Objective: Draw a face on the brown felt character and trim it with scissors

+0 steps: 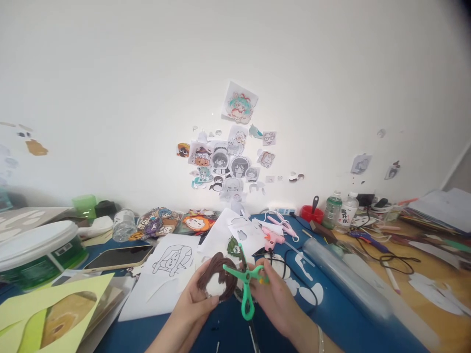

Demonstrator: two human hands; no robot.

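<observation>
The brown-and-white cutout [222,280] is up over the blue tabletop [206,333], pinched between the thumb and fingers of the left hand [198,294]. The right hand [274,294] has its fingers closed around part of the green scissors [247,282], one green arm of them crossing in front of the cutout's edge from where I stand. Just behind the two hands I can see a small dark-green cutout [233,246]. A line drawing [172,260] on white paper lies to the left, with a phone [119,257] beyond it and a white-lidded tub [40,250] farther out. Coloured character cutouts [156,223] sit in a pile toward the wall. Over on the right are a pink glue gun [271,237], a long roll of clear plastic [346,277] and two bottles, one of them green-capped [333,208]. Above it all, a cluster of drawings [231,162] hangs on the white wall [147,98].
</observation>
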